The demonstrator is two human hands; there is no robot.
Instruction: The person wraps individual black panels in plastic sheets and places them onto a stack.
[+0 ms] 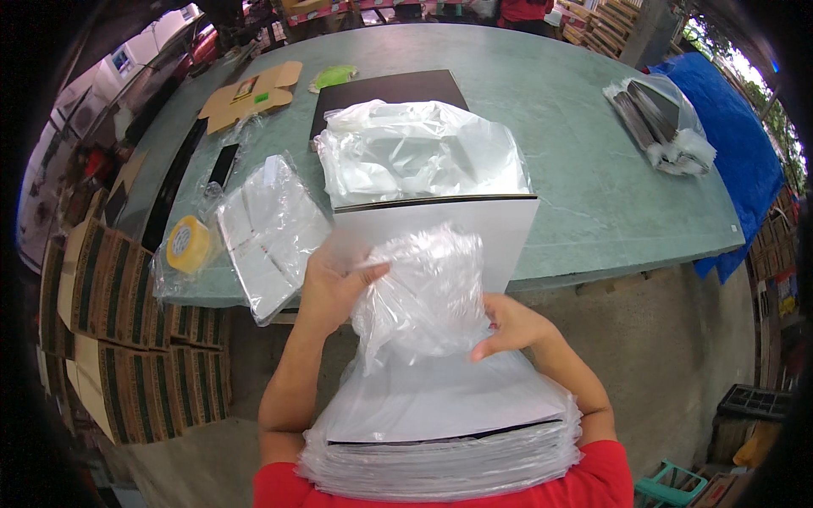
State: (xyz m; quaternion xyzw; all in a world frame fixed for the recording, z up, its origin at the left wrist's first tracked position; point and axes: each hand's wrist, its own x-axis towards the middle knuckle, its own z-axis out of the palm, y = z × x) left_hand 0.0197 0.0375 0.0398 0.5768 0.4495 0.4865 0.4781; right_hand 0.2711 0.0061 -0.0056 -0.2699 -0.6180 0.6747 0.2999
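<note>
Holding, left hand: head view; left hand (333, 279) pinches crumpled clear plastic film (428, 284) at its left side, thumb on top; probably an edge grip so the thin stuff doesn't slip.
Right hand: right hand (515, 324) curved at film's right edge, thumb spread from fingers; fingers partly hidden, can't tell if gripping. Likely there to steady the loose side.
Clear film: up between both hands, in front of the white box, lower end over the stack; presumably held high to keep it in easy sight and reach.
Lap stack: thick stack of flat white sheets in clear plastic sleeves (457, 398), at the lap against the red shirt (584, 474); lap seems to serve as a near shelf.
White box: white box with a black top edge (432, 224), at table's near side; translucent white plastic bag (423, 152) bulges above it, lining or contents unclear. Near edge probably for short reach.
Table: wide grey-green table (576, 169); flat black panel (389, 89) lies behind box.
Table left: yellow tape roll (188, 244) in clear plastic, white packet wrapped in clear plastic (271, 237), black phone-like slab (223, 165), unfolded brown cardboard (284, 80); seemingly parked aside, leaving the middle to the box.
Table right: clear bag of dark strips (656, 123), well apart from hands.
</note>
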